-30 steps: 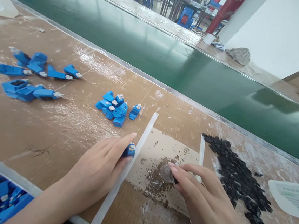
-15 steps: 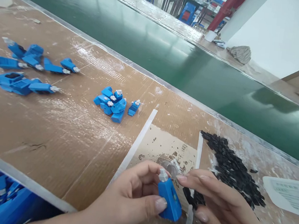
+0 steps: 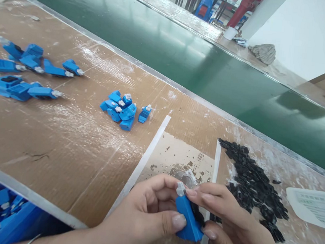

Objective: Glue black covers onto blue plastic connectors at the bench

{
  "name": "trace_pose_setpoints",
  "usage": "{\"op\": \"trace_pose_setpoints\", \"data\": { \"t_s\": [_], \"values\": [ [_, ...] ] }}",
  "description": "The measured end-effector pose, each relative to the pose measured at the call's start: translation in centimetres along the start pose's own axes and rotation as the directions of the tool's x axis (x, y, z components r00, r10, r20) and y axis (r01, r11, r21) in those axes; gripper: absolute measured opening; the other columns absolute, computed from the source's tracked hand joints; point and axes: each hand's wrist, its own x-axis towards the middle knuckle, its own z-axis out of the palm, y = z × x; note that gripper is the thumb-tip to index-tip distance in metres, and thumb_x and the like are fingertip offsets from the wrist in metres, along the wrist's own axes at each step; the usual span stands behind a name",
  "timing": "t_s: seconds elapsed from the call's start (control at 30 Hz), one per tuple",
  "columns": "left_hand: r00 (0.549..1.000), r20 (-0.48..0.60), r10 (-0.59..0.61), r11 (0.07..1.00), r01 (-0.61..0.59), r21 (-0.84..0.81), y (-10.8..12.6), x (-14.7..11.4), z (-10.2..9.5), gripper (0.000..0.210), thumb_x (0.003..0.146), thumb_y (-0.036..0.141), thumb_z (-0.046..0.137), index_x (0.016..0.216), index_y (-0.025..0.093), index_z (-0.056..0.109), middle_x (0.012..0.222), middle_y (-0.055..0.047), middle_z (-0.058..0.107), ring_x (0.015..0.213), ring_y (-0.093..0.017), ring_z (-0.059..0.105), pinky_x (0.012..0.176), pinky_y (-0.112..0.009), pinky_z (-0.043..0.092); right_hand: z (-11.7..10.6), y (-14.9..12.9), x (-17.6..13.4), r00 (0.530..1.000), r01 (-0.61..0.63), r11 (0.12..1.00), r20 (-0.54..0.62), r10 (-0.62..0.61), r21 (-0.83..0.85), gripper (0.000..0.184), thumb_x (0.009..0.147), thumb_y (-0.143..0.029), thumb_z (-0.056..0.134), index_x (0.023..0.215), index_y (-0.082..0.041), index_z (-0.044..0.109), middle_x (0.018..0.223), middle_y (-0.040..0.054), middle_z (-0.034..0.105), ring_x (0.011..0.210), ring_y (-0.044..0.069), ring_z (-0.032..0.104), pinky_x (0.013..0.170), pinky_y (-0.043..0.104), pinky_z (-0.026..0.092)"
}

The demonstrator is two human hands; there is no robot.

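Observation:
My left hand (image 3: 153,213) grips a blue plastic part (image 3: 186,220) with a pale grey connector (image 3: 181,189) at its upper end, thumb pressed on its near face. My right hand (image 3: 227,220) closes in from the right, holding a small black plastic piece (image 3: 197,214) against the blue part's right side. The black piece is partly hidden by the fingers and the blue part. Just beyond the hands lies a small clear round dish (image 3: 184,176) on a spotted pale sheet (image 3: 174,150).
Loose black pieces (image 3: 253,180) are heaped at right, beside a white printed sheet (image 3: 312,205). Blue assemblies lie in a small cluster (image 3: 120,110) and a larger group (image 3: 19,89) at left. A blue bin (image 3: 21,219) of parts stands lower left. A green conveyor belt (image 3: 168,57) runs behind.
My right hand has moved left, bringing the black piece from beside the blue part up against its side. The left hand keeps its grip. The view has shifted slightly.

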Motion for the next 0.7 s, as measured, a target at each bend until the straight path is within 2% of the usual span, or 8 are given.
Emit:
{"op": "trace_pose_setpoints", "data": {
  "t_s": [0.13, 0.3, 0.4, 0.47, 0.53, 0.6, 0.67, 0.7],
  "values": [
    [0.997, -0.072, 0.012, 1.000, -0.013, -0.021, -0.1, 0.1, -0.1, 0.026, 0.079, 0.021, 0.086, 0.097, 0.018, 0.069, 0.089, 0.000, 0.073, 0.084, -0.007, 0.066, 0.078, -0.016, 0.051, 0.3, 0.8, -0.3, 0.977, 0.194, 0.972, 0.111, -0.180, -0.135, 0.039, 0.103, -0.021, 0.048, 0.140, -0.031, 0.053, 0.128, 0.0043, 0.070, 0.126, 0.022, 0.062, 0.097, 0.038, 0.059],
    [0.996, -0.085, 0.025, 1.000, -0.026, -0.013, 0.2, 0.1, 0.0, 0.025, 0.079, 0.026, 0.086, 0.096, 0.019, 0.069, 0.091, -0.001, 0.076, 0.084, -0.010, 0.070, 0.080, -0.018, 0.052, 3.2, 1.5, -1.3, 0.950, 0.291, 0.886, -0.002, -0.313, -0.362, 0.050, 0.109, -0.041, 0.031, 0.152, -0.017, 0.038, 0.151, 0.0068, 0.052, 0.145, 0.026, 0.041, 0.113, 0.042, 0.042],
    [0.995, -0.098, 0.031, 0.998, -0.026, 0.056, 0.2, -0.1, -0.1, 0.023, 0.082, 0.029, 0.084, 0.099, 0.021, 0.070, 0.097, -0.002, 0.077, 0.090, -0.013, 0.072, 0.085, -0.021, 0.053, 4.7, 1.6, -1.7, 0.936, 0.321, 0.841, 0.009, -0.353, -0.436, 0.059, 0.106, -0.041, 0.040, 0.156, -0.012, 0.030, 0.160, 0.0067, 0.038, 0.147, 0.027, 0.036, 0.119, 0.040, 0.034],
    [0.992, -0.116, 0.041, 0.994, -0.029, 0.110, 0.2, -0.3, -0.3, 0.022, 0.083, 0.030, 0.082, 0.100, 0.022, 0.071, 0.099, -0.002, 0.077, 0.093, -0.014, 0.072, 0.085, -0.021, 0.055, 5.0, 1.4, -1.6, 0.941, 0.315, 0.855, 0.014, -0.339, -0.412, 0.060, 0.103, -0.038, 0.045, 0.155, -0.011, 0.029, 0.161, 0.0063, 0.036, 0.147, 0.027, 0.036, 0.120, 0.040, 0.032],
    [0.989, -0.131, 0.075, 0.984, -0.052, 0.173, 0.7, -0.5, -0.3, 0.022, 0.081, 0.030, 0.083, 0.099, 0.023, 0.072, 0.096, -0.001, 0.078, 0.090, -0.015, 0.073, 0.080, -0.022, 0.057, 4.3, 1.2, -1.3, 0.951, 0.290, 0.885, 0.006, -0.309, -0.364, 0.055, 0.105, -0.038, 0.042, 0.153, -0.013, 0.032, 0.159, 0.0042, 0.040, 0.147, 0.027, 0.036, 0.118, 0.041, 0.035],
    [0.972, -0.176, 0.159, 0.959, -0.109, 0.261, 2.0, -0.6, -0.2, 0.026, 0.076, 0.029, 0.087, 0.097, 0.023, 0.073, 0.091, -0.001, 0.079, 0.082, -0.016, 0.074, 0.074, -0.024, 0.061, 2.6, 1.1, -0.9, 0.965, 0.236, 0.901, -0.025, -0.263, -0.365, 0.047, 0.107, -0.036, 0.038, 0.150, -0.017, 0.038, 0.154, 0.0034, 0.048, 0.146, 0.026, 0.039, 0.116, 0.041, 0.039],
    [0.905, -0.290, 0.310, 0.908, -0.192, 0.372, 4.3, -0.6, -0.3, 0.028, 0.071, 0.025, 0.089, 0.095, 0.021, 0.074, 0.085, -0.002, 0.079, 0.073, -0.017, 0.074, 0.067, -0.025, 0.062, -0.1, 1.6, -0.5, 0.979, 0.144, 0.876, -0.060, -0.192, -0.461, 0.038, 0.106, -0.028, 0.042, 0.143, -0.021, 0.047, 0.144, 0.0042, 0.059, 0.136, 0.022, 0.052, 0.112, 0.038, 0.044],
    [0.841, -0.365, 0.399, 0.874, -0.229, 0.428, 5.8, -0.6, -0.6, 0.028, 0.071, 0.025, 0.087, 0.094, 0.020, 0.074, 0.084, -0.002, 0.079, 0.071, -0.017, 0.074, 0.063, -0.024, 0.062, -1.7, 2.1, -0.4, 0.988, 0.085, 0.838, -0.063, -0.140, -0.539, 0.033, 0.103, -0.023, 0.048, 0.136, -0.025, 0.054, 0.133, 0.0026, 0.066, 0.124, 0.020, 0.061, 0.106, 0.036, 0.049]
  ]
}}
